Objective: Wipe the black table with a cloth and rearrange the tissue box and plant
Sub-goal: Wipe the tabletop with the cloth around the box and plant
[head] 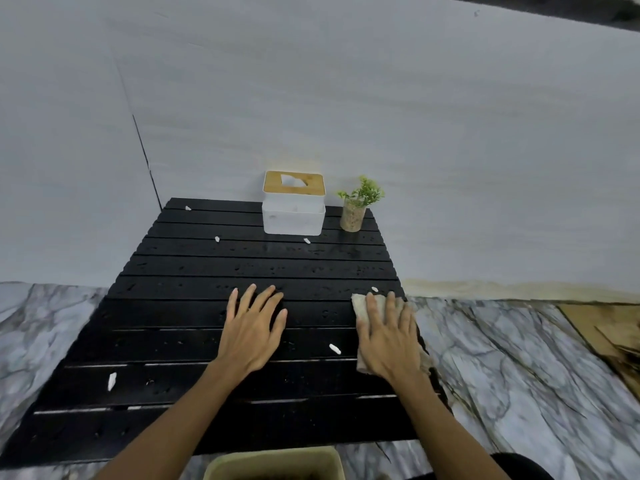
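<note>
The black slatted table fills the middle of the view, speckled with water drops and several small white scraps. At its far edge stands a white tissue box with a wooden lid, and a small green plant in a speckled pot sits just to its right. My right hand lies flat on a beige cloth at the table's right edge. My left hand rests flat on the table's middle, fingers spread, holding nothing.
A grey wall rises right behind the table. Marbled floor surrounds the table on both sides. A beige bin stands at the near edge below my arms. Brown cardboard lies on the floor at the far right.
</note>
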`<state>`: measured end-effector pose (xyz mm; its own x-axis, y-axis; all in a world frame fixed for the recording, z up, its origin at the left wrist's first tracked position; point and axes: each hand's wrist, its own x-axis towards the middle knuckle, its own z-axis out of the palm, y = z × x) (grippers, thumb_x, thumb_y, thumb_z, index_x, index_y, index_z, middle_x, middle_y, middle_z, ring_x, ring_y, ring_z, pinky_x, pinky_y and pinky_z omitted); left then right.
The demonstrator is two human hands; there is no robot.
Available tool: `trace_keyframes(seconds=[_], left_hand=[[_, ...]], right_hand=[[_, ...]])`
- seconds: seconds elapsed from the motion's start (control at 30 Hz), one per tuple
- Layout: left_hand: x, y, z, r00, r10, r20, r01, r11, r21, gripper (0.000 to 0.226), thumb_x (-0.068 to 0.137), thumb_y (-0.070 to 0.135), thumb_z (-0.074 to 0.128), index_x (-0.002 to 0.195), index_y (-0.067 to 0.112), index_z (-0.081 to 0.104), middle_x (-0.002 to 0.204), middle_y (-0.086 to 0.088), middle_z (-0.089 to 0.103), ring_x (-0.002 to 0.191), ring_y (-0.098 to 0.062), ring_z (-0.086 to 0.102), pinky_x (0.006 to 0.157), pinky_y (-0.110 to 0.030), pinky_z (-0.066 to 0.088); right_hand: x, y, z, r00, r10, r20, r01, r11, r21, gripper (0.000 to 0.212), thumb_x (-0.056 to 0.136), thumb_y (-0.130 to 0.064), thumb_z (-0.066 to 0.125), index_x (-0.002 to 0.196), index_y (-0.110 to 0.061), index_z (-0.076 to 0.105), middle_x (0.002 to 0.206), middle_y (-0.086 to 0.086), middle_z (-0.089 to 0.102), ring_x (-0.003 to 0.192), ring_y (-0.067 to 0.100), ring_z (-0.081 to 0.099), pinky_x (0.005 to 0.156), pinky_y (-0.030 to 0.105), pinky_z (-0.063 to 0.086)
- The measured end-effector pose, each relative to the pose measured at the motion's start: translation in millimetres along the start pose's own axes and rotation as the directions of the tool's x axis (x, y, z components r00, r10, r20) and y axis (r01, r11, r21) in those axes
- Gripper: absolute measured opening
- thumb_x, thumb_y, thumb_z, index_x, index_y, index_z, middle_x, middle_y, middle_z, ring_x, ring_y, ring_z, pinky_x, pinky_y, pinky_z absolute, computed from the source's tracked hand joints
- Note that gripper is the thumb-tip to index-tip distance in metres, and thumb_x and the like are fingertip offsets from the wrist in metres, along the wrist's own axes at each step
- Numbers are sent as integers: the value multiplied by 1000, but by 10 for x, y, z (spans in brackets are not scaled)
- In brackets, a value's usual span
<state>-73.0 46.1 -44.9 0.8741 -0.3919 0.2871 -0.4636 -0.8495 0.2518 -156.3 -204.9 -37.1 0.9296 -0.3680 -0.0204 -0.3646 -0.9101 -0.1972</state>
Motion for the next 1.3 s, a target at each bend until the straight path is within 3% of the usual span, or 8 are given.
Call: trace_keyframes(seconds=[0.1,0.23,0.43,0.57,0.73,0.9,1.13,1.3], left_hand=[[29,-2,19,1000,-18,7,18,1000,-7,56,99,53,21,138,26,52,146,4,50,142,-25,34,119,-51,12],[75,26,27,1000,-23,1,23,1000,-18,55,98,52,24,135,25,54,144,3,52,139,-27,39,118,-53,18],[199,13,75,1000,-27,17,27,999,-26,56,96,51,25,133,23,56,145,0,51,138,-28,40,114,-51,28],[260,33,87,998,-39,42,39,999,-13,57,95,51,25,134,22,55,146,0,49,139,-28,38,114,-48,30],[307,11,96,998,-45,51,46,999,-17,57,95,51,26,136,22,54,147,1,48,141,-27,36,115,-46,28],[299,0,89,997,-43,65,44,999,-8,58,95,52,24,138,23,52,149,2,46,142,-25,34,116,-44,26],[417,-99,41,995,-74,74,80,993,-82,66,93,55,14,141,25,47,153,5,40,146,-22,26,118,-40,20],[558,-153,69,987,-95,127,111,986,-125,75,86,58,9,145,26,42,156,6,33,148,-21,18,120,-39,14]], right_hand=[[-34,-201,44,993,-118,-11,118,993,-27,73,94,-57,-8,160,-29,1,167,13,-6,153,40,-10,123,47,-11],[-310,-121,139,975,-219,-42,219,976,-7,67,100,-53,-4,160,-26,5,168,5,-1,155,25,-9,126,43,0],[-37,210,113,986,149,-76,-144,987,67,66,102,-49,5,160,-18,2,168,12,-3,154,33,-7,126,46,-1],[483,159,72,979,187,-76,-181,980,87,65,104,-44,14,159,-11,7,167,18,5,154,36,1,126,47,2],[772,-174,76,995,-88,-57,87,996,-16,69,101,-47,0,159,-9,7,167,18,6,155,32,-3,126,49,0],[427,-444,82,897,-441,-23,442,896,36,60,107,-45,7,160,-17,7,167,2,1,154,16,-9,125,32,-6],[570,90,149,991,0,-131,8,998,62,70,100,-47,2,159,-11,10,167,14,6,155,29,-2,127,44,5],[1049,-90,107,998,-13,-69,13,1000,11,66,103,-46,9,159,-11,12,166,19,7,154,36,-2,125,49,-1]])
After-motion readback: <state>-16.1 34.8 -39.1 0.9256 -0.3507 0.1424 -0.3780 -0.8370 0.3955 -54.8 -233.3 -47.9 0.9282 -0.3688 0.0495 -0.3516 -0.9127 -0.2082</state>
